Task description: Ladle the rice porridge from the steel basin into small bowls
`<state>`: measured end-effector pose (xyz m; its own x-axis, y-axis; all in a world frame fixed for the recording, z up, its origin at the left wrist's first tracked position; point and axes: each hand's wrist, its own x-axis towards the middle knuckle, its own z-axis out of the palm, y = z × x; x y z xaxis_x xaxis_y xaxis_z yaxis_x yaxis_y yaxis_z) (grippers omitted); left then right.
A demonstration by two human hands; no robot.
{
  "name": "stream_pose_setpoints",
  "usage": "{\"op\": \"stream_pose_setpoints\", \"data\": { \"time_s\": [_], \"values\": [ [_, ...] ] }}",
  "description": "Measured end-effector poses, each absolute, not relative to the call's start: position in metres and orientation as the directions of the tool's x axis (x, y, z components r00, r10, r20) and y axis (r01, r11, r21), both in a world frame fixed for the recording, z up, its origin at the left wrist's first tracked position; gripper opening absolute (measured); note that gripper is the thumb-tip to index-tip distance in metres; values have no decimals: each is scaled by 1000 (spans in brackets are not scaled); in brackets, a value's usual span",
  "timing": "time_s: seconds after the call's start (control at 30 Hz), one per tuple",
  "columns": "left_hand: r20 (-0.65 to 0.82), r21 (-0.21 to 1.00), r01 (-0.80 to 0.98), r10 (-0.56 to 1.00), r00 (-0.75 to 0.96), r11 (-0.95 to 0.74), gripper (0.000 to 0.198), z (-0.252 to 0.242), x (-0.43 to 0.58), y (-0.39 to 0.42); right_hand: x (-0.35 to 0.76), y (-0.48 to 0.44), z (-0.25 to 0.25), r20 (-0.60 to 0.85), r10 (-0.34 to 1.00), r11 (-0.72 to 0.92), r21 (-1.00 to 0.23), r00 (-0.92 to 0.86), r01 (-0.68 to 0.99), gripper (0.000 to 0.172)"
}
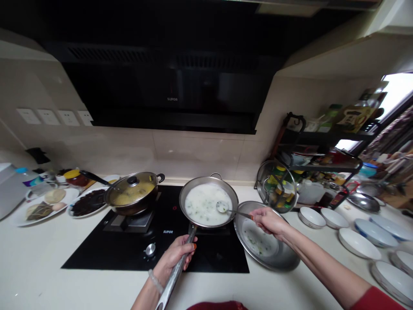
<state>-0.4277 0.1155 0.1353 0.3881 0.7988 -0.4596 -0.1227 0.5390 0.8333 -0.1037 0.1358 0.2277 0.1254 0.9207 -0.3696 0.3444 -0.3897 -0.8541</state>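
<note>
My left hand (179, 253) is wrapped round the long metal handle of a frying pan (193, 232) on the right side of the stove. White, milky soup with green bits (206, 200) fills the pan. In my right hand (269, 221) is a ladle (222, 207), its bowl in the soup near the pan's right edge. Below that hand, a wide metal basin (287, 260) stands on the counter beside the stove, with some of the same white liquid and green bits in it.
A lidded pan (132, 202) stands on the left burner of the black stove (129, 254). Farther left are plates of food (21, 221). Several white bowls (358, 243) cover the right counter. A glass lid (276, 185) leans by a spice rack (322, 165). A range hood (171, 99) hangs above.
</note>
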Motion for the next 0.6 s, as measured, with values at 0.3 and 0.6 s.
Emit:
{"op": "stream_pose_setpoints", "data": {
  "time_s": [0.3, 0.6],
  "values": [
    [-435, 840, -140, 804, 406, 525, 47, 132, -428, 116, -91, 128, 243, -433, 889, -456, -865, 146, 209, 24],
    [-441, 837, -140, 805, 397, 528, 49, 137, -429, 114, -34, 78, 251, -425, 865, -466, -877, 268, 114, 41]
  ]
}}
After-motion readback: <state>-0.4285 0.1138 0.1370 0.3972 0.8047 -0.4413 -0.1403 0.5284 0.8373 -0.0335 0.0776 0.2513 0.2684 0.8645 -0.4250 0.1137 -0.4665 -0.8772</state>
